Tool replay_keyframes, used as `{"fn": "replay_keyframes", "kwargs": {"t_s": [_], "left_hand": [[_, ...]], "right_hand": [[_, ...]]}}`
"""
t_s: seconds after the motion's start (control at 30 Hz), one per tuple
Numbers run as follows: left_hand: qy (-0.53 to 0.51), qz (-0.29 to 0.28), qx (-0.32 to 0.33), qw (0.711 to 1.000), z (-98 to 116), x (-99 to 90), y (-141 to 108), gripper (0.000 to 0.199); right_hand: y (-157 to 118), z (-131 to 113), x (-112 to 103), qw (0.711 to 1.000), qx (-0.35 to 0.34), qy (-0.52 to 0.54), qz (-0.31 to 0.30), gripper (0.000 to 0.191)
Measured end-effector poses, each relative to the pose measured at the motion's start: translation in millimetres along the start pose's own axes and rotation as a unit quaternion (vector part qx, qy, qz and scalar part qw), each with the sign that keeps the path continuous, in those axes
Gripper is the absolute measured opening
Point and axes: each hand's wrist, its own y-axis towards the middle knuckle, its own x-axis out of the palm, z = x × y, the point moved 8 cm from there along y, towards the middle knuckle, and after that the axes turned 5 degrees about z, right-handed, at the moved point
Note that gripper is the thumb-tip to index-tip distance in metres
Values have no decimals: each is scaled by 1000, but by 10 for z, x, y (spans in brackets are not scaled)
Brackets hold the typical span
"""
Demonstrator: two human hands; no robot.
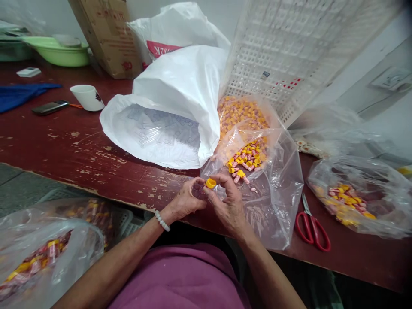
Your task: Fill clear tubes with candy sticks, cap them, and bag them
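Note:
My left hand [188,197], with a beaded bracelet [162,221] at the wrist, is closed around a small clear plastic cup [197,188]. Close beside it, my right hand [228,201] pinches a yellow cap [210,183] between thumb and forefinger. What lies under the cap is mostly hidden by the fingers. Just beyond my hands, a clear plastic bag [277,193] lies open on the table edge. Inside it are many yellow-capped pink pieces [246,156], a few of them loose near its mouth. A white sack [174,159] lies open to the left, with clear pieces inside.
Red-handled scissors [312,231] and another bag of capped pieces [349,199] lie right. A white crate [273,51] leans behind. Across the left table are a white cup [86,98], a phone [50,107], a blue cloth [22,95], a green basin [61,53]. Filled bags [77,253] sit below left.

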Motion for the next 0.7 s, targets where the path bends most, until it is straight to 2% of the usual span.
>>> {"fn": "replay_keyframes", "kwargs": {"t_s": [0.17, 0.23, 0.33, 0.43, 0.53, 0.6, 0.63, 0.7], "left_hand": [[15, -3, -5, 1000, -20, -17, 11, 39], [22, 2, 22, 1000, 19, -31, 20, 36], [39, 13, 63, 997, 77, -62, 30, 32], [63, 36, 54, 996, 53, -124, 61, 33], [68, 58, 19, 996, -6, -192, 99, 36], [55, 61, -12, 997, -53, -215, 109, 38], [43, 59, -28, 997, -78, -217, 106, 38], [9, 45, -56, 997, -118, -197, 92, 37]], "right_hand": [[28, -70, -147, 996, -41, -72, 21, 24], [-10, -102, -96, 993, -70, -99, -4, 23], [-114, -122, 93, 982, -105, -137, -71, 35], [-99, -39, 145, 980, -104, -137, -96, 35], [125, 244, -159, 986, -65, -153, -15, 24], [289, 565, -465, 970, -14, -236, 52, 27], [352, 741, -569, 951, 10, -305, 50, 27], [425, 1072, -682, 907, 46, -418, 0, 31]]}}
